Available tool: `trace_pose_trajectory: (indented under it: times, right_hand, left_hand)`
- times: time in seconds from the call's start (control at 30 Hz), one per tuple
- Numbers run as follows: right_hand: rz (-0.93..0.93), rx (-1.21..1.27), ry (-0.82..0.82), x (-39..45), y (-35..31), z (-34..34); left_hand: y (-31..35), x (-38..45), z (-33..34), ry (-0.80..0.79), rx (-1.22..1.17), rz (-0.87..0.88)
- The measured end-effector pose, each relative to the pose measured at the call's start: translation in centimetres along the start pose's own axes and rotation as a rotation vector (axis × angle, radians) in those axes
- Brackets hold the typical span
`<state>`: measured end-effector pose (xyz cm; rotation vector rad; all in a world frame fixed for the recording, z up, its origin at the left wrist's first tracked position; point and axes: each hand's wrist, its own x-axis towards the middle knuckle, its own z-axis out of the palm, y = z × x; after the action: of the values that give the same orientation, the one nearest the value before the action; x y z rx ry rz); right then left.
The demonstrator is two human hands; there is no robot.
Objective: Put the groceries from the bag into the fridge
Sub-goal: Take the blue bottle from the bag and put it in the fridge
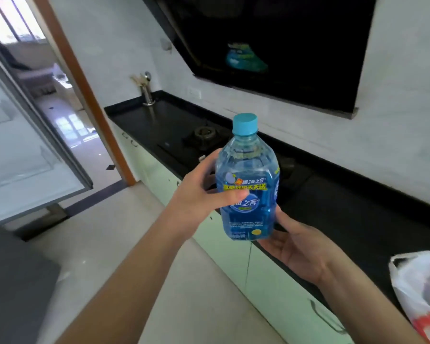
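Observation:
A blue drink bottle (248, 184) with a light-blue cap stands upright in the air above the counter's front edge. My left hand (204, 192) grips its middle, thumb across the label. My right hand (301, 247) lies palm up under the bottle's base, fingers relaxed against its lower part. A white and red plastic bag (422, 294) sits on the black counter at the lower right. The open fridge door (32, 155) with its pale shelves is at the left.
A black counter (358, 219) with a gas hob (204, 137) runs along the wall, under a black range hood (271, 45). A metal utensil holder (147, 93) stands at the counter's far end. A doorway (67, 115) opens behind the fridge door. Pale floor lies below.

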<state>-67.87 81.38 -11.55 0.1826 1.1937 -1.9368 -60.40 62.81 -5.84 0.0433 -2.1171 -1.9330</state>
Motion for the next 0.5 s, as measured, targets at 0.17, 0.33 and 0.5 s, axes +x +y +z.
trace_pose_trajectory:
  times: [0.17, 0.33, 0.5]
  right_hand:
    - [0.08, -0.109, -0.13, 3.4, 3.2, 8.1]
    - [0.131, -0.193, -0.247, 6.3, 5.8, 15.2]
    - [0.237, -0.256, -0.318, 8.9, 7.7, 20.8]
  left_hand:
    - [0.4, -3.6, -8.7, 0.168, 0.063, -0.02]
    - [1.0, -7.2, -15.9, 0.334, 0.093, -0.07]
    - [1.5, -8.8, -21.2, 0.483, 0.121, -0.085]
